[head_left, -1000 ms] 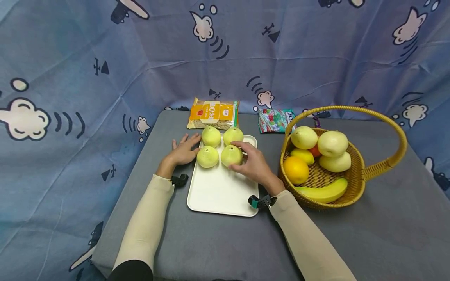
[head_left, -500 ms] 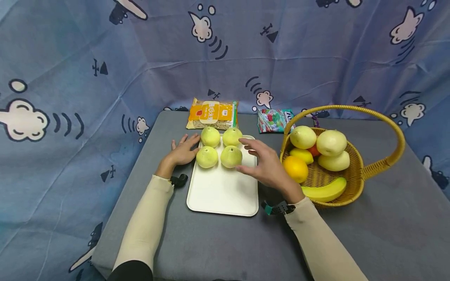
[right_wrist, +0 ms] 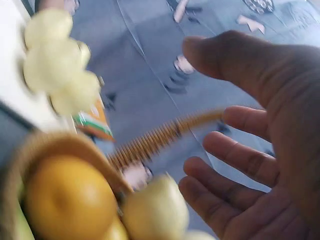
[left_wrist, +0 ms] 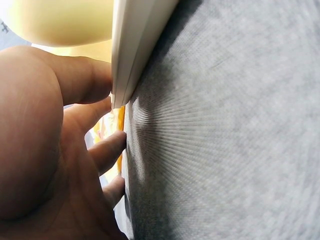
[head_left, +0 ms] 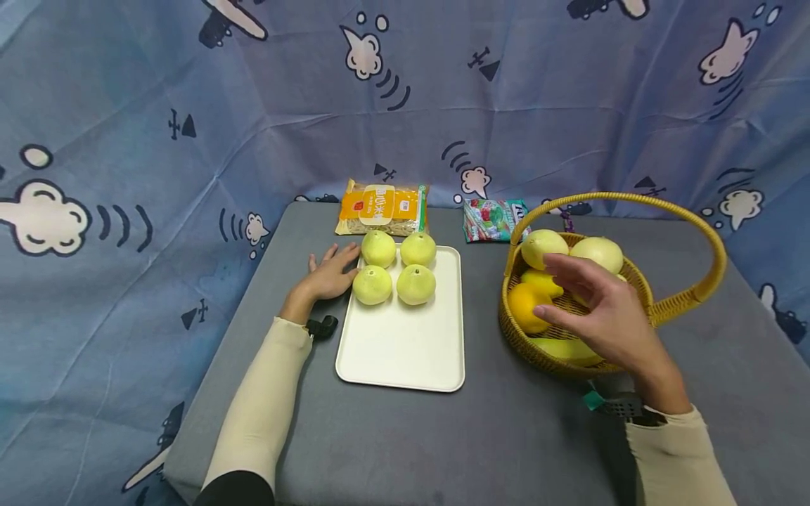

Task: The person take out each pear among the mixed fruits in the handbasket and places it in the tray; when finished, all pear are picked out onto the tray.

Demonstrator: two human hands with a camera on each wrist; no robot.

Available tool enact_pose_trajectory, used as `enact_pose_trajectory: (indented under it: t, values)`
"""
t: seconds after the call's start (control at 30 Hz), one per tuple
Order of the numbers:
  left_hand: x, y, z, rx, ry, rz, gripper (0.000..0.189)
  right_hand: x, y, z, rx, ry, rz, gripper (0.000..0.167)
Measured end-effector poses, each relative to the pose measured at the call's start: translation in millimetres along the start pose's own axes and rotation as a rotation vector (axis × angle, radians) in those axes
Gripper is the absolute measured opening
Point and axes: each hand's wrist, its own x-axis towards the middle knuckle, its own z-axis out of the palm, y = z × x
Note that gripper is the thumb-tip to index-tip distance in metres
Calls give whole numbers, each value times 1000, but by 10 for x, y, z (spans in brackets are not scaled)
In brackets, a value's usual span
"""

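My left hand (head_left: pixel 329 275) lies at the left edge of a white tray (head_left: pixel 401 351). In the left wrist view its thumb and forefinger touch the tray's rim (left_wrist: pixel 131 50), the other fingers spread. Several pale green round fruits (head_left: pixel 415 284) stand in two rows at the tray's far end. My right hand (head_left: pixel 607 320) hovers over a yellow wicker basket (head_left: pixel 515 341), fingers apart and holding nothing. Inside lie an orange (head_left: pixel 526 307), a lemon (head_left: pixel 541 282), a banana (head_left: pixel 566 351) and more pale round fruits (head_left: pixel 544 247), partly hidden by the hand.
An orange-and-clear food packet (head_left: pixel 382 208) lies behind the tray. A green-and-red snack packet (head_left: pixel 493 219) is to its right. The basket's tall handle (head_left: pixel 686 218) arches over it. A grey cloth (head_left: pixel 392 446) covers the table, with a patterned blue curtain (head_left: pixel 278 70) behind.
My right hand has let go of the near right fruit on the tray and moved right, over the basket. The left hand has stayed at the tray's edge.
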Motion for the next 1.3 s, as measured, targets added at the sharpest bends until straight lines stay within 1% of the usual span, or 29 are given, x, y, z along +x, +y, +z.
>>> enact_pose_trajectory:
  t: [0.13,0.27,0.4,0.53,0.6,0.7,0.77,0.93,1.07,1.17,1.23,1.3]
  values:
    - [-7,-24,-8,-8,0,0,63,-133,94,-234,-54,79,26,77]
    - [-8,-40,-15,-4,-1,-2,64,-197,161,-382,-83,135,49,77]
    - [-4,-54,-14,-8,-1,-3,64,-196,186,-462,-126,167,93,75]
    - [1,-61,-9,-10,0,-2,64,-150,190,-505,-206,177,130,77]
    - [3,-59,-11,-13,0,1,64,-112,192,-523,-253,169,146,78]
    - [-3,-48,-22,-17,0,7,63,-21,203,-547,-321,141,214,78]
    - [-7,-35,-33,-21,0,10,63,45,214,-566,-366,121,284,81]
    - [14,-27,-24,-12,-7,9,64,183,265,-631,-449,58,478,97]
    - [35,-39,-5,-11,-11,-1,64,287,349,-681,-484,-31,585,106]
    - [41,-45,5,-8,-9,-7,64,364,430,-688,-499,-94,617,110]
    - [43,-50,11,-2,-8,-9,64,407,475,-679,-502,-111,623,111]
    - [44,-52,13,0,-7,-10,64,444,510,-665,-510,-107,609,110]
